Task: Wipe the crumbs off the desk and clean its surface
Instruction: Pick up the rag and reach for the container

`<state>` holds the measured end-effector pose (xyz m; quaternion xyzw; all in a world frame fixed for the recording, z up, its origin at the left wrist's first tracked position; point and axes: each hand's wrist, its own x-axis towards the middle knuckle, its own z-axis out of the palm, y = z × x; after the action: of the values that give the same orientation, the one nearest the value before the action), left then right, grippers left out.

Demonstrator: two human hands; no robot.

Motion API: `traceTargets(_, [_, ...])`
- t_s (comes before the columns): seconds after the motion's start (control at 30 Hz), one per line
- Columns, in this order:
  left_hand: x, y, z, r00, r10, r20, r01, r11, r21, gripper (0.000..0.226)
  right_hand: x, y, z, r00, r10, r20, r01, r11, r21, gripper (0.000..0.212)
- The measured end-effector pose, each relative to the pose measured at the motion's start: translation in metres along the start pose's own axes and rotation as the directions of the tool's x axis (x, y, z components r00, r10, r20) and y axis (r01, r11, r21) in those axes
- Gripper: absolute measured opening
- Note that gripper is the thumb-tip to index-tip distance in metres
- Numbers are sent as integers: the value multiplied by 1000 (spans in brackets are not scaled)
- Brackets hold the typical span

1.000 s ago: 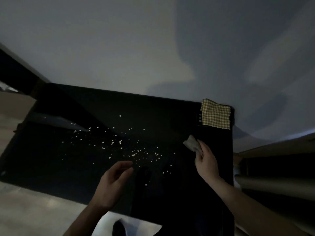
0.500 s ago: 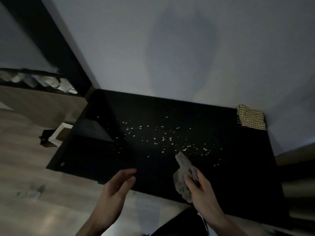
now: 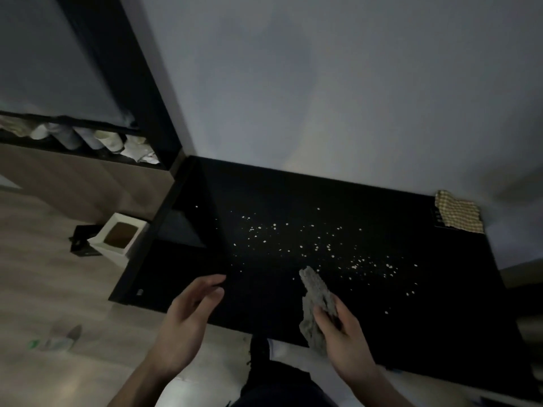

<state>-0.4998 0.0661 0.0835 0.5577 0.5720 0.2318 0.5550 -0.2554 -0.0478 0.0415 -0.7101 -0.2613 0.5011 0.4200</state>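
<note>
A black desk (image 3: 440, 318) stands against a pale wall. Pale crumbs (image 3: 317, 245) lie scattered across its middle. My right hand (image 3: 343, 339) is over the desk's near edge, shut on a crumpled grey cloth (image 3: 316, 301) that sticks up toward the crumbs. My left hand (image 3: 188, 315) hovers at the near left edge of the desk, fingers apart and slightly curled, holding nothing.
A folded yellow checked cloth (image 3: 458, 211) lies on the desk's far right corner. A white bin (image 3: 117, 236) with a brown inside stands on the floor left of the desk. A shelf with rolled items (image 3: 88, 139) is at the left. Wooden floor lies below.
My right hand brought the grey cloth from the desk's right side toward the near middle edge. The view swung left, showing the bin and shelf. My left hand stayed open.
</note>
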Motion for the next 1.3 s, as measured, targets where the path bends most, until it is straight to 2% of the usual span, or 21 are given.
traceTargets(0.17, [26,-11,-59,989,-73,-131,77,997,19,21,51,-32,65,986,31,163,-21,998,-63,41])
traceTargets(0.27, [45,-28,-94,982,-121,-148,127,991,34,21,75,-48,96,982,9,188,2,998,-59,26])
traceTargets(0.4, [79,-18,-122,986,-136,-97,137,990,11,20,93,-62,128,994,-35,106,39,999,-33,27])
traceTargets(0.57, [142,-22,-167,988,-108,114,108,994,12,21,100,-56,178,998,38,-43,-37,999,31,25])
traceTargets(0.7, [201,-41,-225,972,-68,225,58,997,49,22,101,-52,249,984,108,-144,-94,991,98,18])
traceTargets(0.83, [250,-73,-296,935,-130,331,75,982,174,20,97,-56,328,962,150,-230,-112,979,168,25])
traceTargets(1.03, [278,-113,-365,902,-216,374,90,941,326,17,93,-64,404,942,173,-287,-116,972,204,23])
traceTargets(1.17, [298,-140,-384,908,-277,314,168,928,332,13,111,-68,425,940,178,-291,-108,964,241,24])
traceTargets(1.3, [339,-184,-393,903,-352,248,248,896,369,47,152,-57,439,943,157,-293,-106,977,185,26])
